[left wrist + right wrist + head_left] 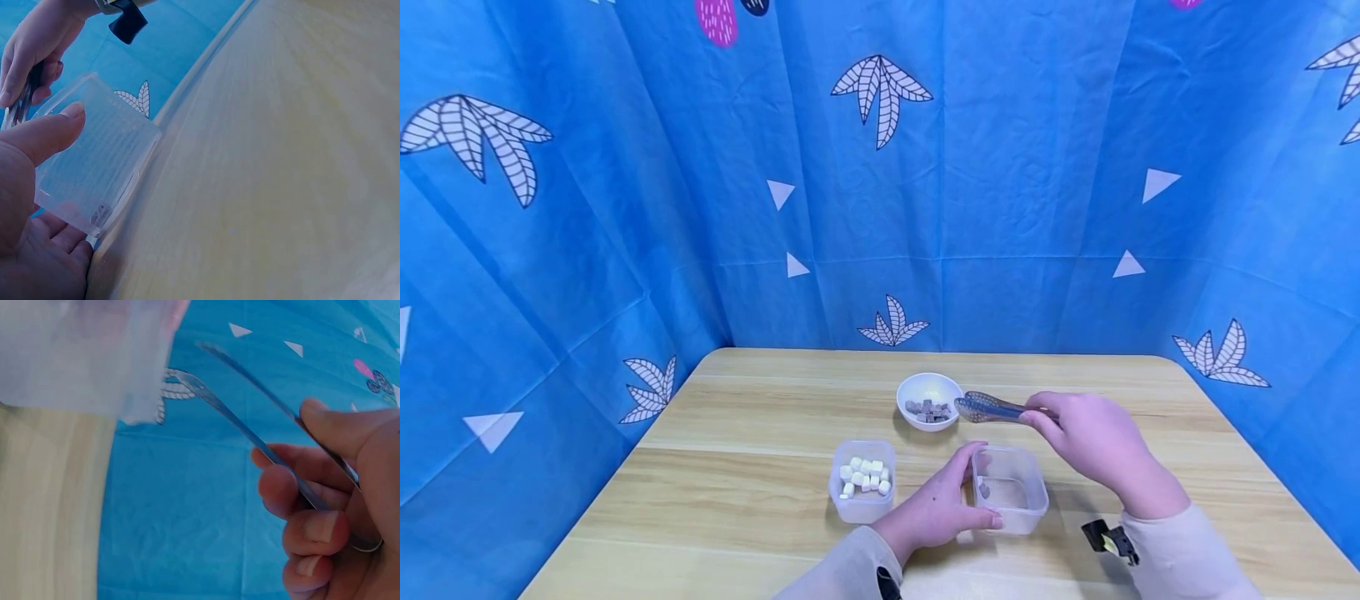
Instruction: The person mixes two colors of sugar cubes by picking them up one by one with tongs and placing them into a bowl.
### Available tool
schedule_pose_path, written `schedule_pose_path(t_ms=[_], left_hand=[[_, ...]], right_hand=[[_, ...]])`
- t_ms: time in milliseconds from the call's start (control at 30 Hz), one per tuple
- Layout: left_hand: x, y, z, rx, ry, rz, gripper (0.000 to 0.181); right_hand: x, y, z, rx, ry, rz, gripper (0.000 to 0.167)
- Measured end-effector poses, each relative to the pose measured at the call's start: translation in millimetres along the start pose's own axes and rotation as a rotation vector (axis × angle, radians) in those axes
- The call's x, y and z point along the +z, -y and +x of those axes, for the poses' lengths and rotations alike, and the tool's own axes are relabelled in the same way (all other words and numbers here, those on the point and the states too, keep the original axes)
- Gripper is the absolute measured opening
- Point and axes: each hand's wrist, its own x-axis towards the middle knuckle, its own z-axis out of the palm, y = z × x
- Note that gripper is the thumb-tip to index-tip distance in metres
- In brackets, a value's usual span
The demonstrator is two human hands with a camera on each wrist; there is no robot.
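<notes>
Head view: container (1021, 522), my left hand (943, 504) curled around its nine-o'clock side, one cube (984, 492) inside at nine; bowl (928, 386) toward eleven; tongs (998, 407) in my right hand (1097, 437). Left wrist: thumb, fingers bracing container. Right wrist: tongs pinched, tips apart; light, even squeezing should suit.

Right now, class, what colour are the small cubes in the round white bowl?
The small cubes are greyish purple, best seen in the head view.

Right hand (334, 495) grips metal tongs (242, 427), tips apart.
</notes>
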Motion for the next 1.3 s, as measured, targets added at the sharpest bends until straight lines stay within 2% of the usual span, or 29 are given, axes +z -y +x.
schedule_pose_path(t_ms=[200, 367, 533, 667, 767, 1000, 1100, 1300], left_hand=[[1.0, 0.1, -0.1, 0.002, -0.008, 0.004, 0.093], [0.6, -0.4, 0.3, -0.021, -0.001, 0.014, 0.086], [0.6, -1.3, 0.1, -0.044, -0.002, 0.024, 0.077], [1.2, -1.4, 0.1, -0.024, -0.01, 0.005, 0.088], [1.4, -1.9, 0.4, -0.012, -0.013, -0.005, 0.095], [0.9, -1.6, 0.3, -0.014, -0.009, 0.007, 0.096], [0.8, -1.3, 0.3, -0.003, -0.002, 0.003, 0.096], [1.3, -0.8, 0.1, -0.003, -0.001, -0.002, 0.094]], right_hand=[[-14.6, -4.6, -4.4, -0.023, 0.042, 0.019, 0.017], [-26.6, -8.0, -10.3, -0.075, 0.067, 0.045, 0.016], [-39.0, -10.0, -15.6, -0.055, 0.132, 0.072, 0.019], [-43.8, -13.6, -18.9, -0.027, 0.201, 0.1, 0.025], [-44.2, -16.1, -20.4, -0.014, 0.247, 0.114, 0.029], [-35.8, -14.2, -19.8, 0.007, 0.353, 0.115, 0.029], [-28.8, -9.3, -17.7, -0.005, 0.357, 0.087, 0.028], [-13.9, -0.2, -13.9, -0.081, 0.334, 0.005, 0.021]])
